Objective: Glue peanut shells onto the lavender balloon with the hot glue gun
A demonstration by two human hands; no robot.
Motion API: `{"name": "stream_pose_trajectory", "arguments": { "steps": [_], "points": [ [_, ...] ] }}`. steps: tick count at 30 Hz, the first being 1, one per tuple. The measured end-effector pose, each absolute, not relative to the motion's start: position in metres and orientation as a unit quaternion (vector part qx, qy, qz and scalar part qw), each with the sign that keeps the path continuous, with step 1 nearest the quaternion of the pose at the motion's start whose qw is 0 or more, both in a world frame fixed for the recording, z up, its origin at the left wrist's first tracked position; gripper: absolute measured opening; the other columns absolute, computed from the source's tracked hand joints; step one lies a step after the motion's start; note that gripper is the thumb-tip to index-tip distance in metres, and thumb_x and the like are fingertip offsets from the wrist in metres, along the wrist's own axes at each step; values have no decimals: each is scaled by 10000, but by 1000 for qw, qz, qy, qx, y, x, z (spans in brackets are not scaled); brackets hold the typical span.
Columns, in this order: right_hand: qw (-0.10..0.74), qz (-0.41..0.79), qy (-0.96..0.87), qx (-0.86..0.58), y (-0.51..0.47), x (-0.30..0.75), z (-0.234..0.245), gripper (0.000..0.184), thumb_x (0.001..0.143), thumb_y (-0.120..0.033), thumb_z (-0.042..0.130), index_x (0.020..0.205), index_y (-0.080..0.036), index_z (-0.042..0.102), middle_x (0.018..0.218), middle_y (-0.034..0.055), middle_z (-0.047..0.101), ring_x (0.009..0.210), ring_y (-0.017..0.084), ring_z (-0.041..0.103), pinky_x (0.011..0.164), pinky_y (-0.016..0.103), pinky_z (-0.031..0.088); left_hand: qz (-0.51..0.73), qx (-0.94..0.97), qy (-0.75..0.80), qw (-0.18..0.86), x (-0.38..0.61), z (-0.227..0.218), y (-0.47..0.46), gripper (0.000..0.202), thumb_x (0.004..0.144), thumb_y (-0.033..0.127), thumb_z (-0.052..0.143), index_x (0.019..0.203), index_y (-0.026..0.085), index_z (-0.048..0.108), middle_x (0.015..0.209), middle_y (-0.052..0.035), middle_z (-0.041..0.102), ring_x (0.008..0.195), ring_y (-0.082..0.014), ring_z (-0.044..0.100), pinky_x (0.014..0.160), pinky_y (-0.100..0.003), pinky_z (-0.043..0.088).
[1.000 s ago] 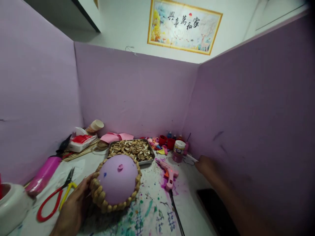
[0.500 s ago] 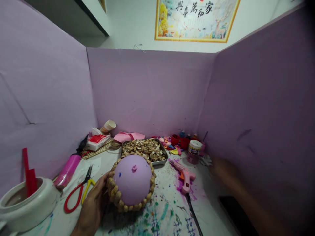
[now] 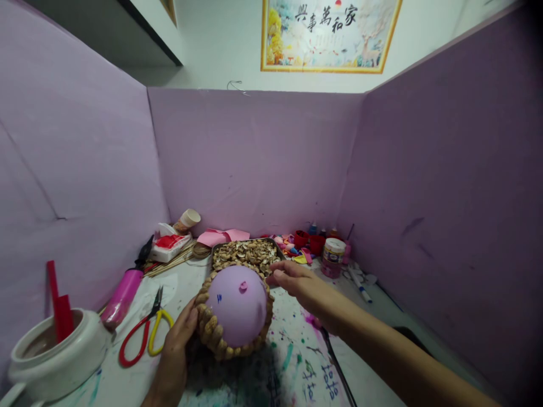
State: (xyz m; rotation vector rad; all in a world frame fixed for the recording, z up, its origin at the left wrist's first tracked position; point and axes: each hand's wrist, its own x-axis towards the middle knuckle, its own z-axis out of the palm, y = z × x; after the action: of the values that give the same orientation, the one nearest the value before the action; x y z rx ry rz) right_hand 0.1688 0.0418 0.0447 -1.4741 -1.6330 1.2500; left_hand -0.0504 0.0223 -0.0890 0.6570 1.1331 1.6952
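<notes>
A purple balloon (image 3: 237,305), its knot facing up, has a band of tan peanut shells (image 3: 211,325) around its sides. My left hand (image 3: 180,339) is closed on the left side of this shell-covered balloon, thumb near the shell rim. Stretched out over the tray's front corner, my right hand (image 3: 292,278) reaches the balloon's upper right edge with extended fingers. Whether its fingertips touch the shells I cannot tell. Behind the balloon sits a metal tray (image 3: 283,257) full of loose shell pieces (image 3: 246,254). My right forearm hides most of the pink glue gun; its black cord (image 3: 335,359) shows below.
Red-and-yellow-handled pliers (image 3: 146,330), a pink pump (image 3: 123,297) and a white pot (image 3: 59,353) with red sticks stand left. A lidded jar (image 3: 334,257), a marker (image 3: 360,285) and deflated balloons (image 3: 288,247) lie back right. Purple panels (image 3: 254,158) enclose the table.
My right hand has swung left from the table's right side to the balloon's edge, and its arm now covers the glue gun. The balloon, still in my left hand, is slightly tilted and shifted right.
</notes>
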Motion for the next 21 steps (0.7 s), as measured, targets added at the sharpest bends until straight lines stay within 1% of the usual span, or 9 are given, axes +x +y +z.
{"name": "stream_pose_trajectory", "arguments": {
  "steps": [3, 6, 8, 12, 15, 17, 18, 21],
  "points": [
    [301, 470, -601, -572, 43, 169, 44, 286, 806, -286, 471, 1058, -188, 565, 1041, 64, 653, 990, 229, 550, 819, 358, 379, 687, 292, 468, 473, -53, -92, 23, 472, 627, 420, 710, 1050, 223, 640, 1234, -21, 583, 1251, -249, 399, 1081, -358, 263],
    [302, 451, -615, -572, 42, 168, 45, 270, 772, -270, 506, 1017, -188, 586, 1024, 64, 644, 979, 234, 548, 805, 349, 378, 684, 304, 477, 461, -54, -94, 22, 470, 642, 429, 699, 1060, 224, 634, 1252, -23, 567, 1263, -238, 382, 1089, -347, 241],
    [298, 444, -624, -570, 40, 167, 46, 257, 771, -262, 506, 1003, -189, 589, 1026, 68, 640, 990, 239, 543, 796, 345, 381, 684, 298, 486, 455, -53, -93, 20, 468, 650, 417, 697, 1066, 216, 630, 1249, -31, 569, 1254, -240, 395, 1080, -346, 262],
    [294, 442, -633, -564, 39, 166, 47, 251, 777, -268, 509, 1000, -172, 577, 1070, 82, 625, 1022, 241, 532, 810, 341, 383, 690, 278, 485, 460, -50, -92, 19, 484, 623, 383, 720, 1060, 197, 630, 1174, -48, 616, 1182, -271, 474, 998, -355, 389],
    [295, 433, -648, -554, 40, 166, 44, 254, 780, -291, 507, 979, -151, 576, 1080, 102, 622, 1018, 245, 541, 832, 347, 380, 687, 306, 495, 436, -49, -93, 18, 486, 634, 413, 705, 1068, 212, 621, 1201, -36, 597, 1210, -259, 442, 1024, -336, 353],
    [294, 439, -646, -551, 40, 166, 41, 332, 778, -348, 516, 1038, -144, 549, 1081, 120, 623, 1003, 250, 555, 831, 360, 391, 676, 343, 506, 412, -47, -92, 16, 487, 647, 439, 688, 1079, 229, 608, 1209, -24, 588, 1221, -243, 426, 1032, -312, 333],
    [292, 450, -641, -549, 39, 166, 39, 411, 764, -381, 537, 1095, -140, 516, 1087, 130, 623, 990, 251, 566, 825, 364, 402, 668, 359, 512, 404, -46, -91, 15, 500, 640, 450, 690, 1081, 231, 602, 1192, -25, 596, 1204, -244, 442, 1013, -304, 354],
    [280, 449, -642, -555, 37, 164, 32, 682, 687, -444, 622, 1249, -131, 396, 1131, 154, 604, 962, 261, 588, 809, 374, 428, 654, 378, 526, 391, -40, -85, 9, 567, 572, 471, 725, 1059, 213, 590, 1100, -48, 635, 1079, -267, 537, 861, -292, 472]
  ]
}}
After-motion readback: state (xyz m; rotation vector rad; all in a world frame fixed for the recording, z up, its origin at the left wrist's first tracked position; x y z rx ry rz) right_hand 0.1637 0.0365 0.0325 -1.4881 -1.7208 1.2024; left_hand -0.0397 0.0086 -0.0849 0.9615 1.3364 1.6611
